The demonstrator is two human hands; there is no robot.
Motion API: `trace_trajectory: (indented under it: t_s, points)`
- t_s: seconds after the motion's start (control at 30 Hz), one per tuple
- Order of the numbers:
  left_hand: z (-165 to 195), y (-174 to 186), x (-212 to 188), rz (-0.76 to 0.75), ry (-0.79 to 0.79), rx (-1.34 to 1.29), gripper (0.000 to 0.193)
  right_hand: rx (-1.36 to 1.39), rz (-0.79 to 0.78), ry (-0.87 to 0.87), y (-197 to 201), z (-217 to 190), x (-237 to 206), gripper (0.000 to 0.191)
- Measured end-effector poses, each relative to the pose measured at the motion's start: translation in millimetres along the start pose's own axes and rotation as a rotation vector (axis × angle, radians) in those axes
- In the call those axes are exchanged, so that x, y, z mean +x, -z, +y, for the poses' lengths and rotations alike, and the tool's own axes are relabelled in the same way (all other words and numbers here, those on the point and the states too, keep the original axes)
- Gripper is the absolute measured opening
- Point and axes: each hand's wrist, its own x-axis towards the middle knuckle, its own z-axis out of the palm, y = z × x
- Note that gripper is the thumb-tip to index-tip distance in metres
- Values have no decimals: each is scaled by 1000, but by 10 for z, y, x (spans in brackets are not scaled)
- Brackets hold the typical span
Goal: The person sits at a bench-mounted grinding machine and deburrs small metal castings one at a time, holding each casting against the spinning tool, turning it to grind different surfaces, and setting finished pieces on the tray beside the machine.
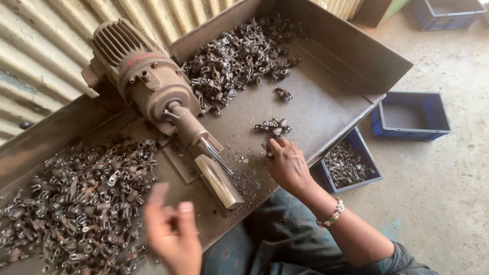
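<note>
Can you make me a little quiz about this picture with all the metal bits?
1. True or false: the blue bin farthest right holds metal parts.
2. Which hand touches the small cluster of parts on the tray: A) left hand, B) right hand?
3. What sits between the two big piles of parts?

Key:
1. False, it looks empty.
2. B.
3. A motor with a spindle.
</note>
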Motion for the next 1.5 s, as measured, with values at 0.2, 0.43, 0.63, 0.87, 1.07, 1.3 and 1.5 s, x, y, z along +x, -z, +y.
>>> trace_trajectory:
  t_s: [0.2, 0.43, 0.63, 0.87, 1.07, 1.3, 1.5]
  points:
    - [-136, -399, -151, -223, -141, 148, 40, 1430, -441, -321, 98, -260, -219, 28]
    - [-201, -511, -61, -233, -48, -68, 23, 1782, -480, -490, -49, -475, -276, 11]
    - [-420, -599, 23, -201, 213, -266, 17, 1783, -309, -426, -281, -568, -243, 9]
    - [-473, -763, 214, -107, 97, -247, 14, 1851, -324, -393, -521, -567, 68, 11]
    - [-267, -621, 121, -247, 136, -157, 13, 1819, -467, -289, -222, -543, -68, 14]
    - [163, -79, 48, 59, -112, -52, 11, 771, -322, 13, 283, -76, 35, 19]
    - [306, 476, 388, 421, 148, 272, 60, -138, 129, 267, 72, 94, 669, 38]
